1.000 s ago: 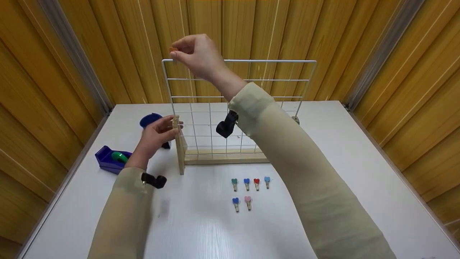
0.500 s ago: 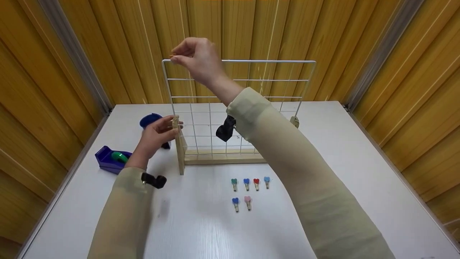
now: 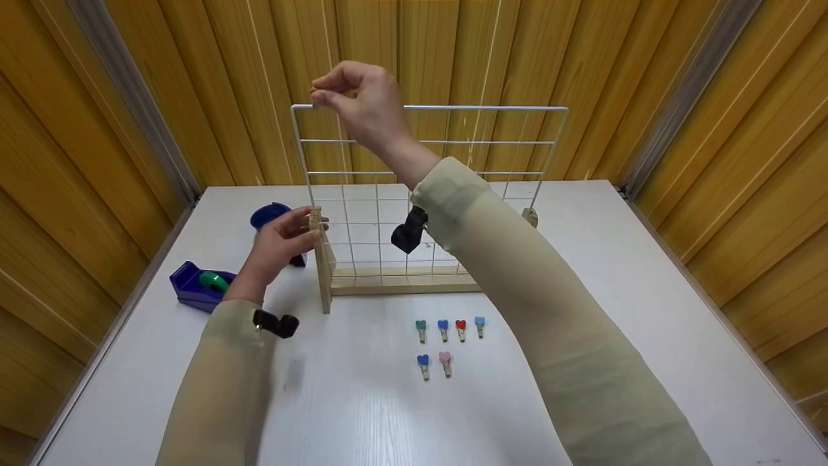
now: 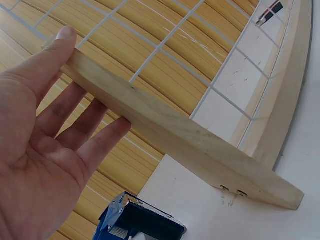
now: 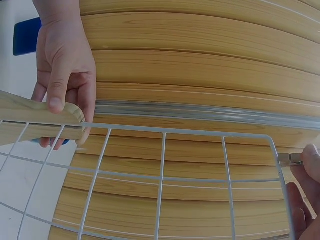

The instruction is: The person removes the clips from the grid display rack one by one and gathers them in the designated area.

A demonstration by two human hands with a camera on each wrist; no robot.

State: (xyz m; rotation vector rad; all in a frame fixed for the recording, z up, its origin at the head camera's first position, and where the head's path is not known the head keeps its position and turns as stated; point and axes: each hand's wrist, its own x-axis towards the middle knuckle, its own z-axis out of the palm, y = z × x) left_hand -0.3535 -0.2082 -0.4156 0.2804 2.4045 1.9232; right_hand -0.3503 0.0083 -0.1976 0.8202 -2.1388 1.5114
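Note:
A white wire grid (image 3: 362, 172) stands upright in a wooden frame on the white table. My left hand (image 3: 279, 241) grips the top of the frame's left wooden upright (image 4: 165, 117), thumb on one side and fingertips on the other. Up at the grid's top left corner, my right hand (image 3: 370, 103) pinches a small wooden clothespin (image 5: 291, 159). The right wrist view has the clothespin's end right at the grid's top bar, beside the rounded corner. Most of the clothespin is hidden by my fingers. The left hand also appears in that view, around the wooden upright.
Several small clothespins with colored hearts lie in two rows, including a red one (image 3: 460, 329) and a pink one (image 3: 446, 364). At the left stand a purple tape dispenser (image 3: 191, 288) with a green roll and a dark blue object (image 3: 268, 213). Wood-look walls (image 3: 226, 77) enclose the table.
My right hand dipped slightly to the top bar, then rose a little and shifted right. The orange end of its clothespin, visible before, is now mostly covered. My left hand stays put.

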